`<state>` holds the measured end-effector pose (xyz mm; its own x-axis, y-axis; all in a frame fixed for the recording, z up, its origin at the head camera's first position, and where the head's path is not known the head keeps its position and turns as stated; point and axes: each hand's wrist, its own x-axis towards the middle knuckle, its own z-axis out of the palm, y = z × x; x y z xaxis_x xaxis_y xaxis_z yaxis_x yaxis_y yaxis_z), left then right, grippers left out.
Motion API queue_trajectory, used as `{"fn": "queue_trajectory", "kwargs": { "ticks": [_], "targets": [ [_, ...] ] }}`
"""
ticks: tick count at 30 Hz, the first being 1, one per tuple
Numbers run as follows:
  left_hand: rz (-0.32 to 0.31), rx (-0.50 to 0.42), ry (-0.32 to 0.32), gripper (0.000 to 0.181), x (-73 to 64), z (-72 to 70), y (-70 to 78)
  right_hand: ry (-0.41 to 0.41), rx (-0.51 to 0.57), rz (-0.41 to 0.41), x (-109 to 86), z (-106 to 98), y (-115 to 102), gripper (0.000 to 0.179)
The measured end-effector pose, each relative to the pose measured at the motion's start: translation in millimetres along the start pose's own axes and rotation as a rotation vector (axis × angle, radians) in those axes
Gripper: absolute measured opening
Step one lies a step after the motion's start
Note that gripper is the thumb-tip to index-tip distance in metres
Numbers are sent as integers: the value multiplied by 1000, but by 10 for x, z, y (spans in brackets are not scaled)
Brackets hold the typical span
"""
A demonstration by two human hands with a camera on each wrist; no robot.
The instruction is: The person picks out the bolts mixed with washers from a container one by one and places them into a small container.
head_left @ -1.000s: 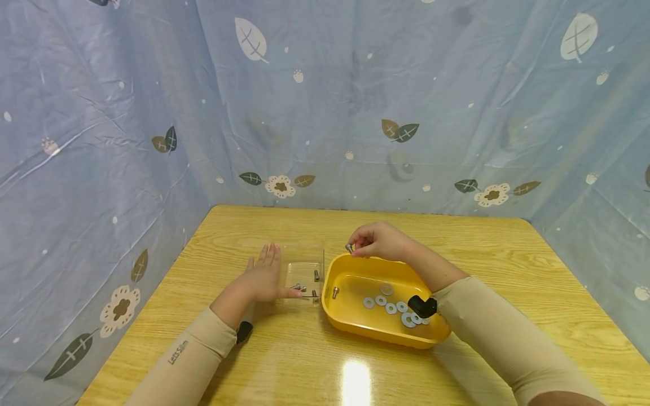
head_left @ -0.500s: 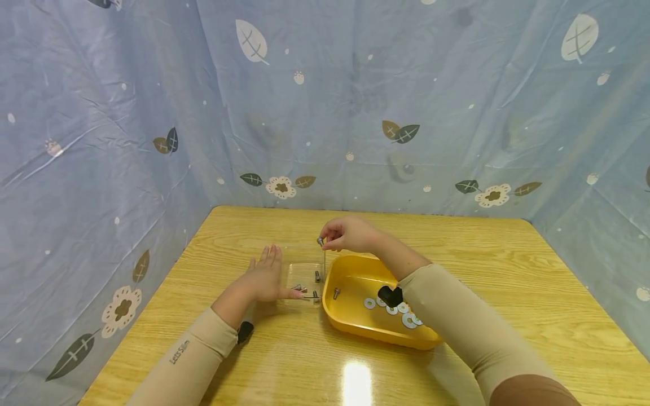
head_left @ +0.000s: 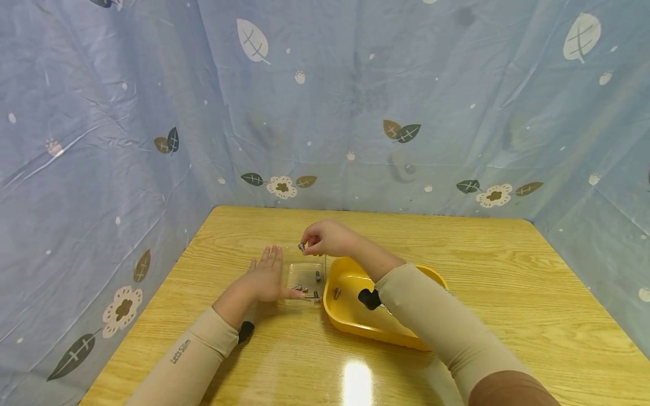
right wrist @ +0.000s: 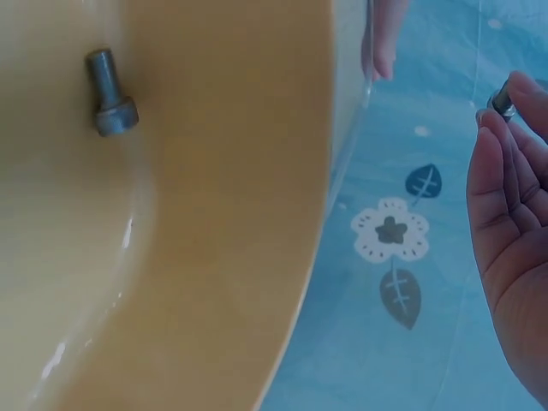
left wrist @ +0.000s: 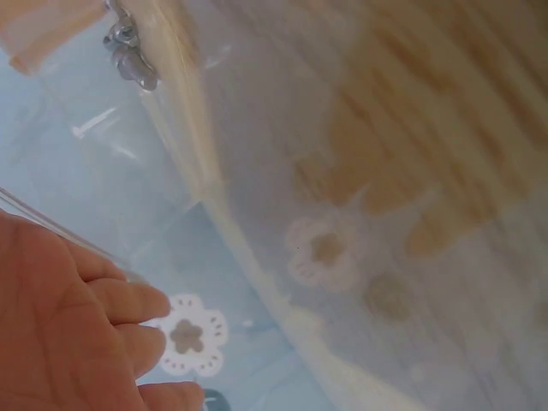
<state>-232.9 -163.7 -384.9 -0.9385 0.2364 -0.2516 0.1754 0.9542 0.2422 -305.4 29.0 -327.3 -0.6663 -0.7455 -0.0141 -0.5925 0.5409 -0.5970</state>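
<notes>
Between thumb and fingers my right hand (head_left: 327, 238) pinches a metal bolt (head_left: 302, 247), above the far part of a clear plastic box (head_left: 297, 270). In the right wrist view that bolt (right wrist: 503, 104) shows at the fingertips. Several bolts (head_left: 317, 276) lie inside the box. My left hand (head_left: 264, 281) rests against the box's left side, fingers straight, thumb stretched along the near wall. The left wrist view shows its fingers (left wrist: 128, 300) extended beside the clear wall. One more bolt (right wrist: 111, 92) lies in the yellow tray (head_left: 355, 331), near its left end.
The yellow tray stands directly right of the clear box. Washers (head_left: 388, 309) in it are mostly hidden under my right forearm. A wooden table (head_left: 284, 361) carries everything, and a blue patterned curtain (head_left: 355, 113) hangs behind and at both sides.
My right hand has carried the bolt leftward from above the tray's far rim to above the clear box. My left hand stays in place.
</notes>
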Motion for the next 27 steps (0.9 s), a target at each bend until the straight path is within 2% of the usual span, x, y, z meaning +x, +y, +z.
{"fn": "queue_trajectory", "kwargs": {
  "ticks": [14, 27],
  "targets": [
    [9, 8, 8, 127, 18, 20, -7, -24, -32, -35, 15, 99, -30, 5],
    [-6, 12, 1, 129, 50, 48, -36, -47, 3, -8, -10, 102, 6, 7]
  ]
}}
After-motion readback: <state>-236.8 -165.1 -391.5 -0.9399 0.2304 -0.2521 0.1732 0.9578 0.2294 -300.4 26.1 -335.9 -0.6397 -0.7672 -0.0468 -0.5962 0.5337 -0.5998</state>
